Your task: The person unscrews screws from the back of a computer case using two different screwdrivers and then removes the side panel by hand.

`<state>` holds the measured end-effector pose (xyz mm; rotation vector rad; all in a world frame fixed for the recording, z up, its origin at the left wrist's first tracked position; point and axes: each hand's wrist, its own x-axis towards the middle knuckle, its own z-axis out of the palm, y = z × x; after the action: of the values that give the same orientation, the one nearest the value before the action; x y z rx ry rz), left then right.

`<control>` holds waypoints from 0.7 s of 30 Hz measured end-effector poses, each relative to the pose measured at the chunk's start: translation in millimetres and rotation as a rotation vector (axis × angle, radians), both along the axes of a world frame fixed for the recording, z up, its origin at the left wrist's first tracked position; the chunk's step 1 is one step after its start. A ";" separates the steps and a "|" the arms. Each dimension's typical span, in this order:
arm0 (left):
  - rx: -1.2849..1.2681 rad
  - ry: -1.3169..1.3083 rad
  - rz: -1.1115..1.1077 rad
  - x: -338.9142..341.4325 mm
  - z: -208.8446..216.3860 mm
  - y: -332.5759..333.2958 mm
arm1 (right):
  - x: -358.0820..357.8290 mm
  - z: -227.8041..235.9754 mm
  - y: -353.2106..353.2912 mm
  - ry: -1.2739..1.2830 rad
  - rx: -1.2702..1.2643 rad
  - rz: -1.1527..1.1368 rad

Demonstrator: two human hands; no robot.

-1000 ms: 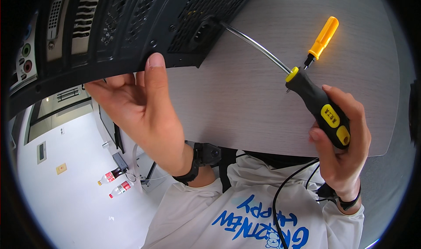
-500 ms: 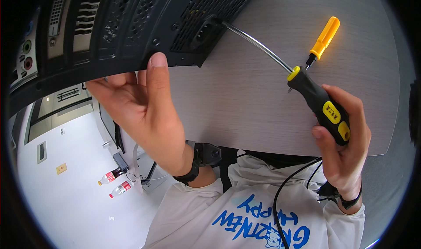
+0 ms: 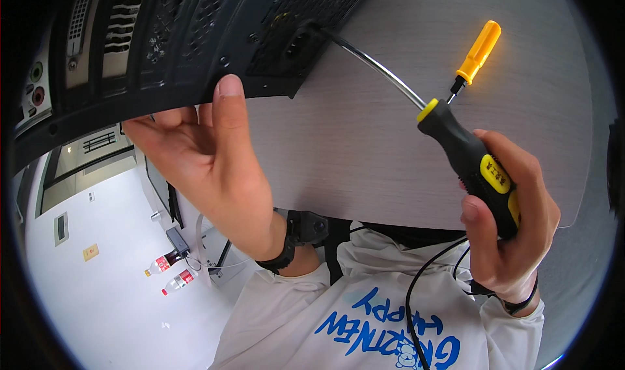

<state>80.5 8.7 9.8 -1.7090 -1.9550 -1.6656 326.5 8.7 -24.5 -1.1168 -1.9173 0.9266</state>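
Note:
A black computer case (image 3: 189,70) fills the upper left, its back panel of ports, slots and vent mesh facing me. My left hand (image 3: 221,168) grips the case's near edge, thumb on the panel and fingers curled behind. In my right hand (image 3: 514,220) is a black-and-yellow screwdriver (image 3: 465,142), fingers wrapped round its handle. Its long metal shaft slants up and left, and the tip reaches the panel beside the power socket (image 3: 298,44); what it touches there is too dark to tell. A second screwdriver with a yellow handle (image 3: 480,51) lies beyond it on the table.
The case stands over a pale wood-grain table (image 3: 364,155) with a rounded right edge. A black cable (image 3: 416,279) hangs across my shirt. Far down on the left, two bottles (image 3: 177,282) and a dark adapter box (image 3: 176,240) rest on a white surface.
The screwdriver handle has turned in my right hand, which has shifted slightly down and right. The case and my left hand have moved a little to the left.

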 end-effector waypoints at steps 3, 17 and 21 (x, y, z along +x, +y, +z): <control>-0.004 -0.007 0.008 3.2 2.8 0.5 | -2.3 3.9 -1.8 0.037 -0.038 -0.017; -0.151 -0.093 0.057 10.7 12.8 -2.9 | -1.1 16.8 8.8 0.996 -1.424 0.009; -0.135 -0.125 0.026 3.7 10.5 -5.6 | -1.8 18.2 5.7 1.049 -1.397 0.121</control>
<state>84.2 3.1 20.2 -1.6508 -2.1823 -1.7078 324.7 14.4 -6.3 -0.7831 -0.3034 2.4142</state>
